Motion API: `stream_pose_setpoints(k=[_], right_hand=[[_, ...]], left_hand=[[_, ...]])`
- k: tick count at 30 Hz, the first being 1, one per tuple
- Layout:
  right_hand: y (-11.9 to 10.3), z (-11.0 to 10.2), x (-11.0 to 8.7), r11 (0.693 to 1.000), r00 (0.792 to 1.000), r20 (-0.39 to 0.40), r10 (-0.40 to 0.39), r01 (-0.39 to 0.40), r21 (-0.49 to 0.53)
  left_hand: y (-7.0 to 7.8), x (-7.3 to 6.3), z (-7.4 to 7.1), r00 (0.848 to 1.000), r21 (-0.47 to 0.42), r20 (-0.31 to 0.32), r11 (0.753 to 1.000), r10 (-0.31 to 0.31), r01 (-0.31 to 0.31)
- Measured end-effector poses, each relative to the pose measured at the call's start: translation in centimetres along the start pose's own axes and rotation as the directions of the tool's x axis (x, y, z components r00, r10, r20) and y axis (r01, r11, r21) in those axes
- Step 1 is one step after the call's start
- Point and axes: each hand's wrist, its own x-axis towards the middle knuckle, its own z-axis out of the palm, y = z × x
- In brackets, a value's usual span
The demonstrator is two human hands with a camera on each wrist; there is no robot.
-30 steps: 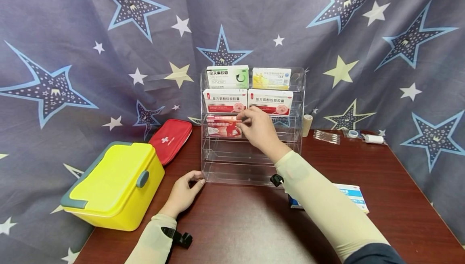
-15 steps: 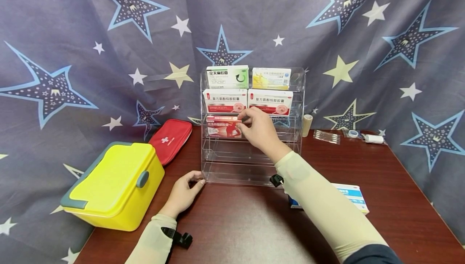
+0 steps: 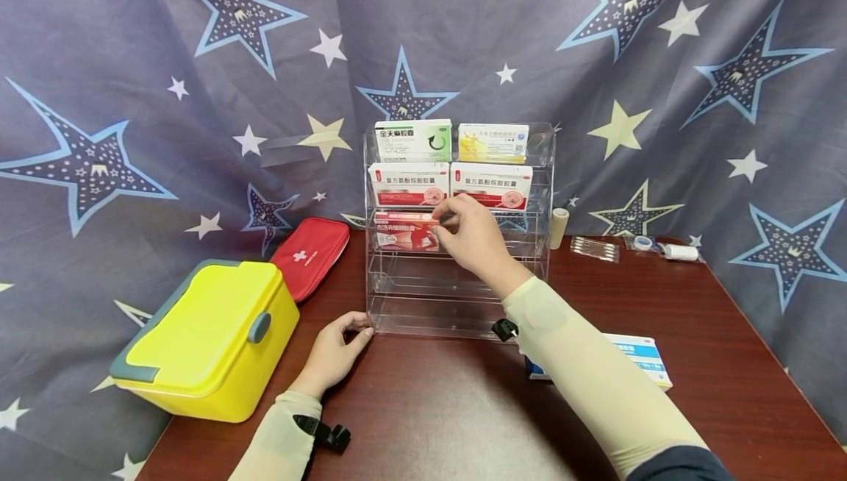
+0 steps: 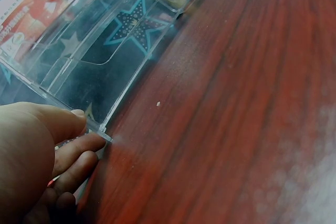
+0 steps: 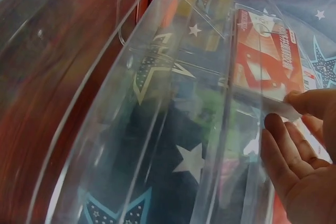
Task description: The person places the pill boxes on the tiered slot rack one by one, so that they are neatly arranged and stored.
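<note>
A clear tiered display rack (image 3: 423, 315) stands at the middle of the table against the curtain. My right hand (image 3: 478, 242) pinches the right end of a red and white medicine box (image 3: 402, 232), which sits upright at the left of the third tier. In the right wrist view, thumb and fingers (image 5: 302, 150) meet at the end of this box. My left hand (image 3: 334, 352) holds the rack's lower left front corner, the thumb (image 4: 68, 121) above and the fingers below. Two white and red boxes (image 3: 410, 185) fill the tier above; a green and white box (image 3: 414, 140) and a yellow one (image 3: 494, 143) stand on top.
On the left are a yellow lidded box (image 3: 212, 334) and a red first-aid pouch (image 3: 309, 259). Blue and white medicine boxes (image 3: 651, 363) lie partly under my right forearm. A tan roll (image 3: 559, 229), packed cotton swabs (image 3: 595, 248) and a white roll (image 3: 681, 253) lie at the back right.
</note>
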Motion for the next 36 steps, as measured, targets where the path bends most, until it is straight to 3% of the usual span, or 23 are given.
stream_pose_setpoints(k=[10, 14, 19, 22, 27, 31, 36], right_hand=[[0.9, -4.4, -2.7, 0.993, 0.993, -0.018, -0.120, 0.120, 0.015], [2.1, -7.4, -5.2, 0.982, 0.983, -0.016, -0.184, 0.184, 0.029], [4.3, -11.6, -9.4, 0.983, 0.984, -0.010, -0.180, 0.179, -0.039], [6.3, -14.1, -12.3, 0.992, 0.993, -0.021, -0.113, 0.112, -0.062], [11.0, -17.3, -17.3, 0.991, 0.995, 0.002, 0.095, -0.095, -0.090], [14.5, -19.2, -20.7, 0.962, 0.969, 0.067, 0.238, -0.226, -0.154], [17.2, -20.4, -23.3, 0.933, 0.920, 0.165, 0.355, -0.338, -0.123]], left_hand=[[0.0, -0.1, 0.0, 1.000, -0.001, 0.001, 1.000, 0.000, 0.000], [0.0, -0.1, 0.0, 1.000, 0.002, -0.002, 1.000, 0.001, -0.001], [-0.1, -0.1, 0.1, 1.000, 0.003, -0.007, 1.000, 0.010, -0.010], [-0.1, -0.1, 0.1, 1.000, -0.002, -0.009, 1.000, 0.013, -0.014], [-0.1, -0.1, 0.1, 1.000, -0.004, -0.013, 1.000, 0.014, -0.014], [0.0, -0.1, 0.1, 1.000, -0.001, -0.013, 1.000, 0.013, -0.013], [0.1, 0.0, 0.1, 1.000, -0.006, -0.012, 1.000, 0.010, -0.010]])
